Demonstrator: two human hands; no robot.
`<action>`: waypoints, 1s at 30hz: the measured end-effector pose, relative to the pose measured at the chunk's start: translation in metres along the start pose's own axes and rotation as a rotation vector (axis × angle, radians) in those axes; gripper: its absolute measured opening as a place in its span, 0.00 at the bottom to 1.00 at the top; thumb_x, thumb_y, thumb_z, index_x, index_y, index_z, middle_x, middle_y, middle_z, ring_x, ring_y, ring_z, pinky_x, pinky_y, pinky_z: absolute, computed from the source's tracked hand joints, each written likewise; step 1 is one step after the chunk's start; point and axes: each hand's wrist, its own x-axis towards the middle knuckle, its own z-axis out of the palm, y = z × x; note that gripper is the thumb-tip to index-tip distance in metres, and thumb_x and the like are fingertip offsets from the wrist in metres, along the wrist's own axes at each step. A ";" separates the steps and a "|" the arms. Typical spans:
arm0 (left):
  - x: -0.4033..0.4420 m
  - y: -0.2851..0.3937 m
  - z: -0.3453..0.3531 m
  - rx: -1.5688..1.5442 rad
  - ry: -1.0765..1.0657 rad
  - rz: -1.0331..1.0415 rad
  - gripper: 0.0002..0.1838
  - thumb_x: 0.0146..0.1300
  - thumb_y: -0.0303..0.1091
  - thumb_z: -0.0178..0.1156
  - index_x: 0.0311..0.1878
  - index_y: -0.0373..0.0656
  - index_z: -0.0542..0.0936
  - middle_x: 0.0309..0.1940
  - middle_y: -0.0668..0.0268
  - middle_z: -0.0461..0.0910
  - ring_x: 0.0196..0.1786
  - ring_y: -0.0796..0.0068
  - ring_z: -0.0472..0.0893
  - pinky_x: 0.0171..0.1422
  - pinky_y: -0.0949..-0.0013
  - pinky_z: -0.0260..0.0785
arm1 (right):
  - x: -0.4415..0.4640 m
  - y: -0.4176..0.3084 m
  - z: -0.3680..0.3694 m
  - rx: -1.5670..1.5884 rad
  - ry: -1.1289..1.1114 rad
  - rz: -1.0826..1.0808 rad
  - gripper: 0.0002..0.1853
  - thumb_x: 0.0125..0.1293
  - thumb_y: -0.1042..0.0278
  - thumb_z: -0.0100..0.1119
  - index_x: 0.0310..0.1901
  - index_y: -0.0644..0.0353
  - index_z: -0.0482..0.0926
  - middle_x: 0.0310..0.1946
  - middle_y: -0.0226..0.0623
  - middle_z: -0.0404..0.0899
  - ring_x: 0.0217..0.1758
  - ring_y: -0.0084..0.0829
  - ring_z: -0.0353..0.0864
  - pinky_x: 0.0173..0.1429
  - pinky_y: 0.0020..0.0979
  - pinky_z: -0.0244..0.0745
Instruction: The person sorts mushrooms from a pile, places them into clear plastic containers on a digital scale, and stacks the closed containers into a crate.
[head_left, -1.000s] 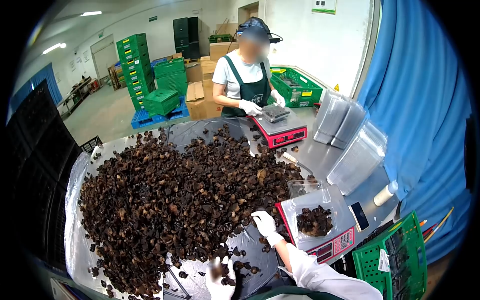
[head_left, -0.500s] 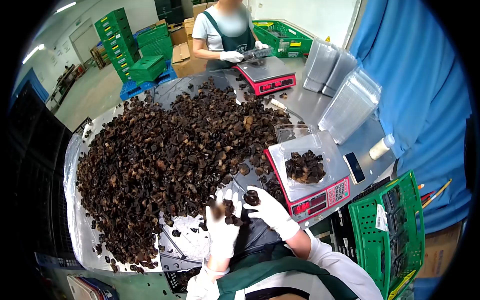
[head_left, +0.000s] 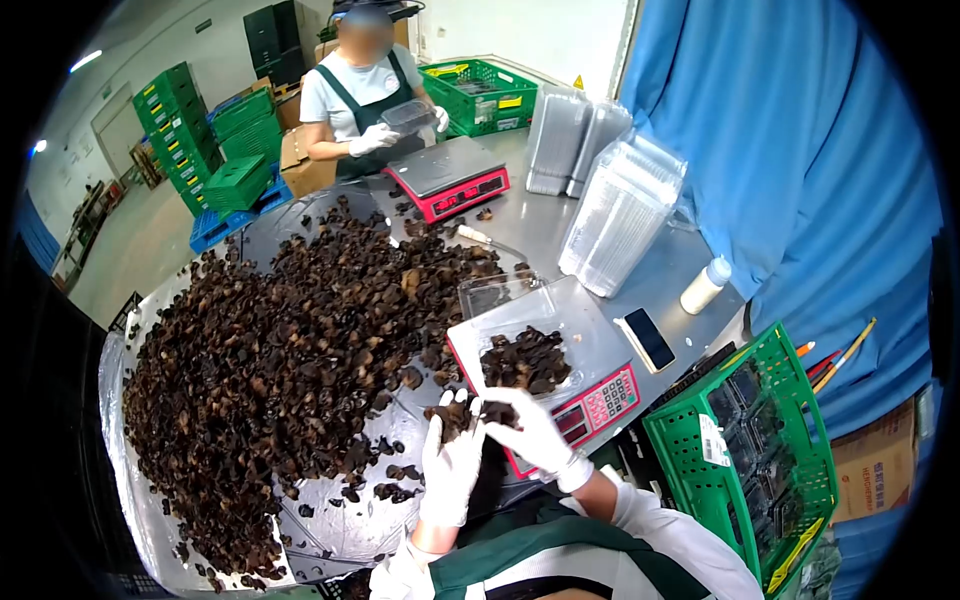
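With our left hand [head_left: 455, 465] we are holding a loosely cupped grip, palm up, cradling a clump of black fungus [head_left: 452, 419]. Just beside it, our right hand [head_left: 533, 437] is half curling its fingers; we cannot tell whether that grip is pinching anything. Near it, a heap of black fungus [head_left: 528, 362] is lying in an open clear clamshell box [head_left: 500, 290] on a red digital scale [head_left: 612, 398]. A broad pile [head_left: 290, 380] is covering the surface [head_left: 660, 282] to our left. Across from us, a co-worker [head_left: 365, 90] is holding a clear container [head_left: 408, 117] above a second scale [head_left: 445, 172].
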 end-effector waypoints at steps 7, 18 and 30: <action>0.045 -0.037 0.024 -0.002 0.081 -0.030 0.21 0.75 0.43 0.45 0.61 0.40 0.73 0.59 0.58 0.75 0.65 0.55 0.70 0.73 0.53 0.60 | 0.042 0.026 -0.093 -0.604 0.037 -0.235 0.27 0.58 0.68 0.63 0.62 0.52 0.73 0.57 0.42 0.73 0.59 0.42 0.72 0.64 0.40 0.68; 0.059 -0.076 0.012 0.088 -0.033 0.027 0.22 0.74 0.47 0.45 0.61 0.42 0.73 0.61 0.58 0.74 0.63 0.59 0.73 0.68 0.52 0.65 | 0.050 0.037 -0.094 0.021 -0.177 0.064 0.22 0.62 0.74 0.58 0.59 0.59 0.73 0.43 0.36 0.80 0.43 0.27 0.80 0.51 0.27 0.75; 0.066 -0.040 -0.003 1.843 0.238 0.700 0.29 0.62 0.31 0.60 0.67 0.39 0.67 0.66 0.54 0.68 0.69 0.54 0.66 0.74 0.57 0.53 | 0.023 -0.034 -0.028 0.153 -0.711 -0.491 0.21 0.62 0.69 0.61 0.58 0.56 0.75 0.41 0.41 0.78 0.42 0.35 0.81 0.49 0.34 0.76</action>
